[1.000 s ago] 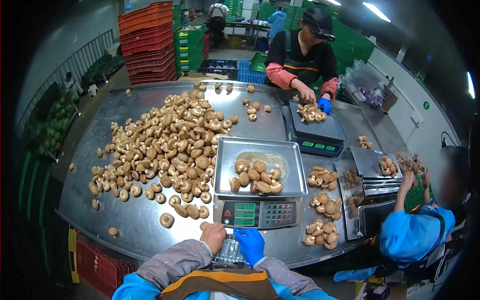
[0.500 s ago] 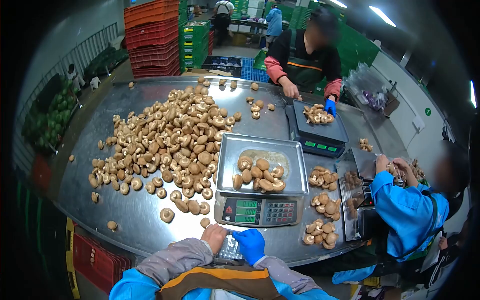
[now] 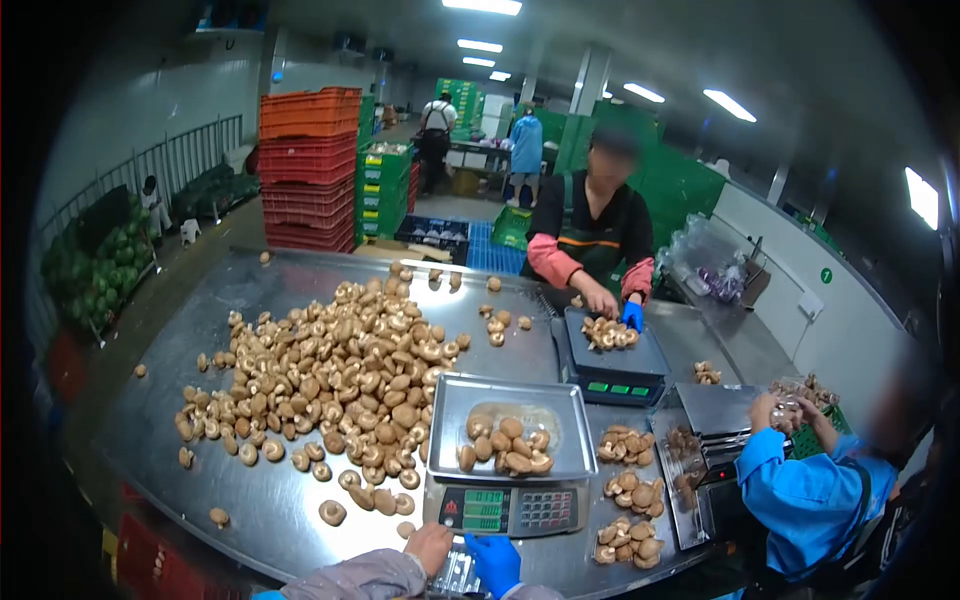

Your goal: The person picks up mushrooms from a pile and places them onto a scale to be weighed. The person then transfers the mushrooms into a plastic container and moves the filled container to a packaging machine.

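Note:
My left hand, bare, and my right hand, in a blue glove, are closed on opposite sides of a clear plastic tray at the table's near edge. Just beyond stands a scale with lit green digits. The metal pan on top of it holds several brown mushrooms. To the left spreads a large heap of mushrooms. Right of the scale are three portions of mushrooms in a column.
Across the table a co-worker handles mushrooms on a second scale. Another co-worker in blue sleeves holds a clear pack at the right, beside a metal machine. Red crates are stacked behind the table.
The view has tilted up, so the table and my hands sit lower in the frame. My hands remain on the tray. The co-worker opposite now holds a mushroom above the second scale.

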{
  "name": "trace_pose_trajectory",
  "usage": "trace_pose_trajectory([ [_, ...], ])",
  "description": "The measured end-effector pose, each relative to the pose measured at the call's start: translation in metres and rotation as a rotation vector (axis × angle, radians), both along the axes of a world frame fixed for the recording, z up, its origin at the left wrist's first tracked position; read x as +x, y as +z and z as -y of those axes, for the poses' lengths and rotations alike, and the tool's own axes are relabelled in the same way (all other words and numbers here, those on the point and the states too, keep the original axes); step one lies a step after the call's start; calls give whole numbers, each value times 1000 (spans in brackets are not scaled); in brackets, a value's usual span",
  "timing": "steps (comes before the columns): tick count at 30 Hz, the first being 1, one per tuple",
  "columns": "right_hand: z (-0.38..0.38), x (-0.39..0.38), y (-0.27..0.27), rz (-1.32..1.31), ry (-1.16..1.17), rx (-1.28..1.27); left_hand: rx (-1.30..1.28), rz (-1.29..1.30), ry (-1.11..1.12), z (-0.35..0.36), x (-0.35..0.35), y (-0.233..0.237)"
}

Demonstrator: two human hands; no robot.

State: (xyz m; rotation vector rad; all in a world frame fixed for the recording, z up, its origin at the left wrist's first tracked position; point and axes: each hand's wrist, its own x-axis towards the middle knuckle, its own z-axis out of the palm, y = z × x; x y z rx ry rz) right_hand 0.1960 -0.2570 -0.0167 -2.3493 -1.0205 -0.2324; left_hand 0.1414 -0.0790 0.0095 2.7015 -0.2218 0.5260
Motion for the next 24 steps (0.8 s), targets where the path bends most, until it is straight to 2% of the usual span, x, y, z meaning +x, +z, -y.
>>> trace_pose_trajectory([
  [5,-2,-6,20,19,-11,92,26,-96,58,4,-4,9],
  [17,-5,-3,20,64,-25,159,26,-50,62,4,-4,21],
  [20,-1,-5,14,69,1,54,19,-42,69,4,-1,19],
  [24,2,-12,25,-2,30,40,43,-58,80,5,-4,14],
])
